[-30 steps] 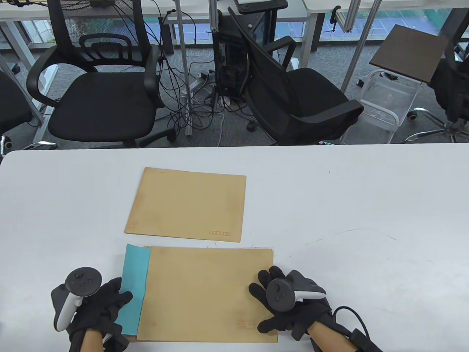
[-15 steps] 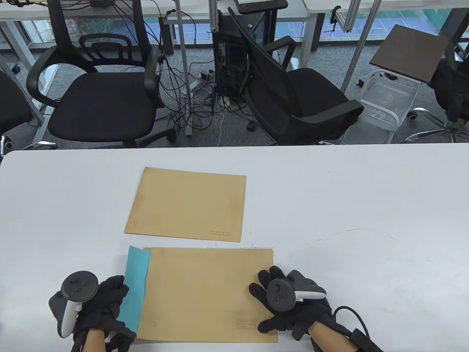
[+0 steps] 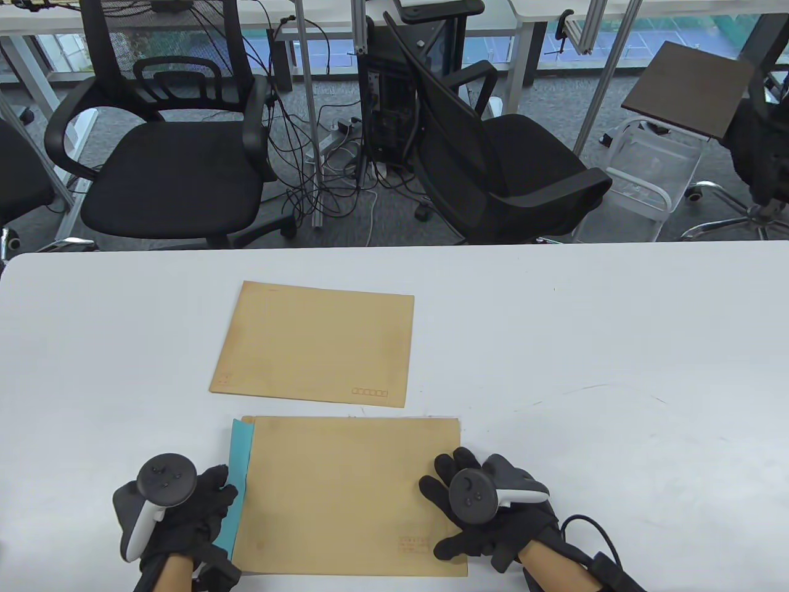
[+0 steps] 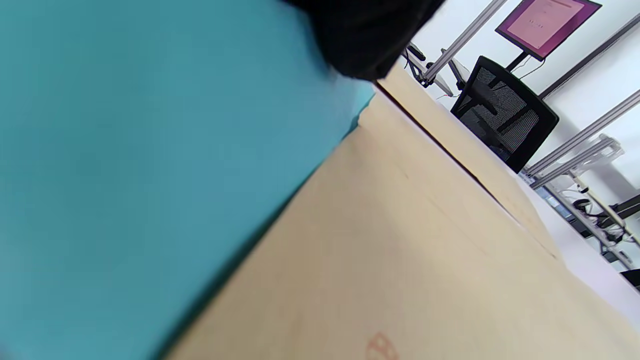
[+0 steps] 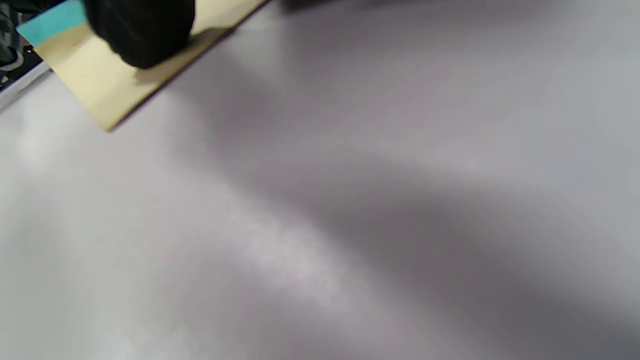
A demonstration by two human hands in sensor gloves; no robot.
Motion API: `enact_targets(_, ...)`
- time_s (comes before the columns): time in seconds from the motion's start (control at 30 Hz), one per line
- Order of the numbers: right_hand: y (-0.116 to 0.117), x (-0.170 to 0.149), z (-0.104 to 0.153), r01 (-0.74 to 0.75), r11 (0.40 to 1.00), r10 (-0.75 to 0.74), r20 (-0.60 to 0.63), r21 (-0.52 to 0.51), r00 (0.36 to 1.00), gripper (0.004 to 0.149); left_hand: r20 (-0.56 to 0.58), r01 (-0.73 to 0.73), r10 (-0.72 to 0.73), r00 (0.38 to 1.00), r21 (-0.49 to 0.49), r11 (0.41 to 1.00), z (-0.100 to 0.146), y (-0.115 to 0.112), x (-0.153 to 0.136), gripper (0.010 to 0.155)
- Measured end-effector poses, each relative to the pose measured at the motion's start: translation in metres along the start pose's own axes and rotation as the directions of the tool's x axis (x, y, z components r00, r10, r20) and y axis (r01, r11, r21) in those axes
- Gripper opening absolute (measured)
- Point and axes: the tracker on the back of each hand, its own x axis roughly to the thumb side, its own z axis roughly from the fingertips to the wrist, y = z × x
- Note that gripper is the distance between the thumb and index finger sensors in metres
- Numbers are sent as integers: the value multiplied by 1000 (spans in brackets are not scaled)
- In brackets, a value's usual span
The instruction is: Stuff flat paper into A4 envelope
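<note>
Near the table's front edge lies the large brown paper envelope (image 3: 348, 493), a thin strip of flat teal paper (image 3: 237, 481) showing at its left mouth. The left hand (image 3: 185, 512) touches that strip — grip unclear. The right hand (image 3: 487, 512) rests spread on the envelope's right end, gripping nothing.

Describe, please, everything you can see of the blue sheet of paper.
The blue sheet of paper is flat, plain teal, mostly inside the near brown envelope. Only a narrow strip sticks out of its left, open end. The left hand touches that exposed edge, while the right hand rests on the envelope's right end.
</note>
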Motion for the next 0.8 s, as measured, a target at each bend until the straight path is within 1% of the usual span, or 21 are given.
enact_targets(0.1, 0, 0, 0, -1, 1000, 1, 0, 0, 1000, 97, -27, 190, -189, 982, 44, 981, 4, 3, 9, 61)
enact_targets(0.2, 0, 0, 0, -1, 1000, 1, -1, 0, 1000, 97, -26, 295, -295, 955, 3, 955, 6, 1, 15, 65)
enact_targets(0.33, 0, 0, 0, -2, 1000, 2, -1, 0, 1000, 97, -21, 429, -432, 902, -67, 901, 5, -9, 22, 77)
enact_targets(0.43, 0, 0, 0, -2, 1000, 2, -1, 0, 1000, 96, 25, 462, -463, 886, -109, 880, 4, -14, 25, 81)
enact_targets(0.57, 0, 0, 0, -1, 1000, 1, 0, 1, 1000, 97, 56, 468, -464, 884, -114, 876, 3, -19, 27, 85)
enact_targets(0.67, 0, 0, 0, -7, 1000, 7, 2, 0, 1000, 97, 83, 500, -493, 866, -124, 857, 3, -25, 30, 86)
enact_targets(0.73, 1, -2, 0, 17, 1000, -17, 19, 4, 1000, 97, 103, 529, -519, 849, -142, 837, 3, -28, 32, 87)
enact_targets(0.8, 1, -3, 1, 42, 999, -42, 25, 2, 999, 97, 136, 524, -508, 851, -149, 838, 3, -30, 34, 87)
